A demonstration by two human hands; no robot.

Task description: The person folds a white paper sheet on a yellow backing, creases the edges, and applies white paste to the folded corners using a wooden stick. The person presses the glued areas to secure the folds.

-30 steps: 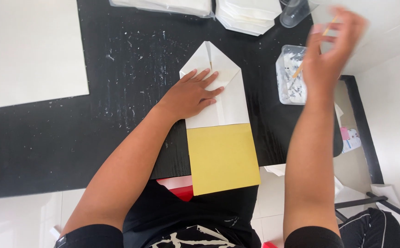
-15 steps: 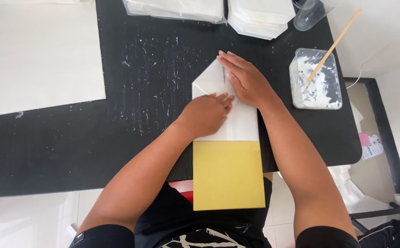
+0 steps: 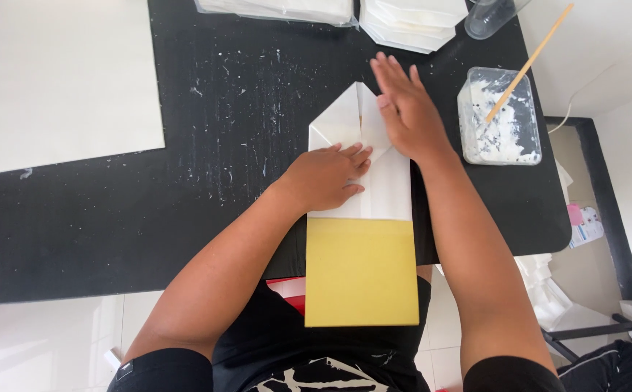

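A paper bag lies flat on the black table [image 3: 185, 218]: its white upper part [image 3: 389, 189] is folded to a point, its yellow lower part [image 3: 359, 272] hangs over the table's near edge. My left hand [image 3: 327, 178] lies flat on the white part's left side, fingers together. My right hand [image 3: 403, 112] presses flat on the folded point's right flap, fingers stretched out and slightly apart. Neither hand holds anything.
A clear tub of white paste [image 3: 501, 120] with a wooden stick [image 3: 527, 65] stands to the right. Stacks of folded white paper [image 3: 410, 18] and a clear cup [image 3: 487, 14] sit at the far edge. A large white sheet [image 3: 69, 80] lies at the left.
My right hand came down from above the paste tub onto the folded point, then slid up toward its tip. The stick now rests in the tub. My left hand stayed in place.
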